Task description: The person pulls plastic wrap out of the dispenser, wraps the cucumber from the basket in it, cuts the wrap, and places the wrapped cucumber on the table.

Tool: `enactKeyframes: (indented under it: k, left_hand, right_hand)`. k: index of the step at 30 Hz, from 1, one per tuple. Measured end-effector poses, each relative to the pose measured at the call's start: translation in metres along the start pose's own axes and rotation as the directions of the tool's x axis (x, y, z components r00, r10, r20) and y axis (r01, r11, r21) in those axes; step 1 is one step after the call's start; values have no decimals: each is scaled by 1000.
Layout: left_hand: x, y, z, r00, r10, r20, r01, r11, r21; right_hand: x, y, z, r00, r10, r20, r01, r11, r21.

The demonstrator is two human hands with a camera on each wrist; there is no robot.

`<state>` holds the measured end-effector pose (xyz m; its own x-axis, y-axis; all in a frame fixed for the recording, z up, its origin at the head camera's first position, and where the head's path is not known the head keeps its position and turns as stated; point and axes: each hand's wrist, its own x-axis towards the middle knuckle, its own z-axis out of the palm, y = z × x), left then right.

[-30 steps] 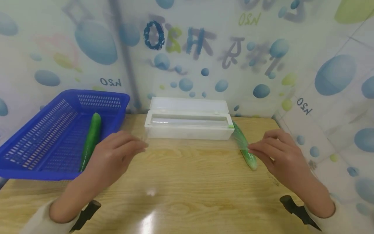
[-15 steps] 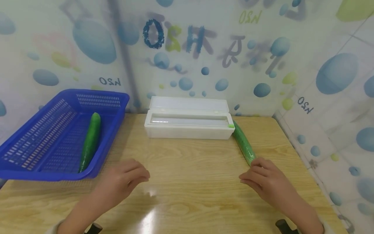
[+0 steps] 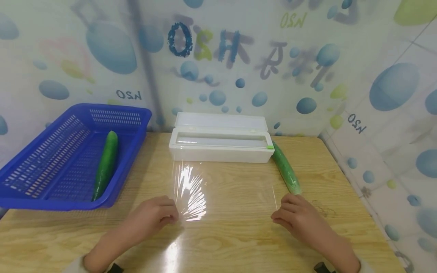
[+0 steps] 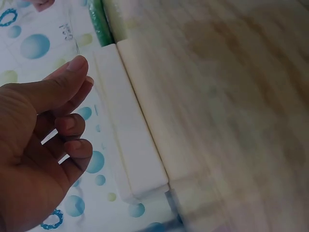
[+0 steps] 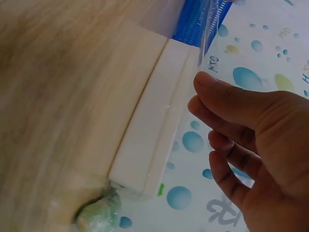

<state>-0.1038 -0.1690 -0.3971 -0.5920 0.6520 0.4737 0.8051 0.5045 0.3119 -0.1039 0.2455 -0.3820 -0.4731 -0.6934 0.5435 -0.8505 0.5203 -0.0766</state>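
A clear sheet of plastic wrap stretches from the white wrap dispenser box toward me, over the table. Its near left corner is pinched between thumb and forefinger of my left hand. My right hand pinches the near right corner; in the right wrist view a strand of wrap runs up from the fingertips. Beside the box's right end lies a cucumber in shiny wrap, close to my right hand. The box lid stands raised at the back.
On the left a blue plastic basket holds one cucumber. The wooden table ends against a wall patterned with bubbles and letters, with another wall on the right.
Both hands have come down and toward me, away from the box, drawing the wrap out lower over the table. The box, basket and cucumbers have stayed put.
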Motion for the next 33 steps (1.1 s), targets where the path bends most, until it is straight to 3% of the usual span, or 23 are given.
enactKeyframes:
  k: [4, 11, 16, 21, 25, 30, 33]
  left_hand:
    - [0, -4, 4, 999, -6, 48, 8, 1000, -23]
    - [4, -9, 10, 997, 43, 71, -41, 999, -20]
    - [8, -12, 15, 990, 66, 124, -69, 998, 17]
    - [11, -12, 18, 982, 32, 188, -43, 998, 55]
    - [11, -11, 19, 975, -2, 223, -10, 999, 50]
    - [11, -11, 19, 972, -19, 233, 10, 999, 42]
    - [10, -10, 17, 971, -41, 236, 36, 999, 23]
  right_hand:
    - [-4, 4, 7, 1000, 4, 5, -5, 999, 38]
    - [-7, 6, 17, 997, 42, 60, -44, 998, 45]
    - [-7, 6, 22, 992, 67, 110, -71, 997, 35]
    - [-8, 6, 24, 984, 89, 152, -93, 996, 17]
    - [-8, 5, 25, 961, 165, 222, -173, 985, 15]
    - [-7, 3, 27, 903, 316, 290, -344, 938, 49]
    - [-6, 4, 29, 890, 344, 300, -377, 925, 55]
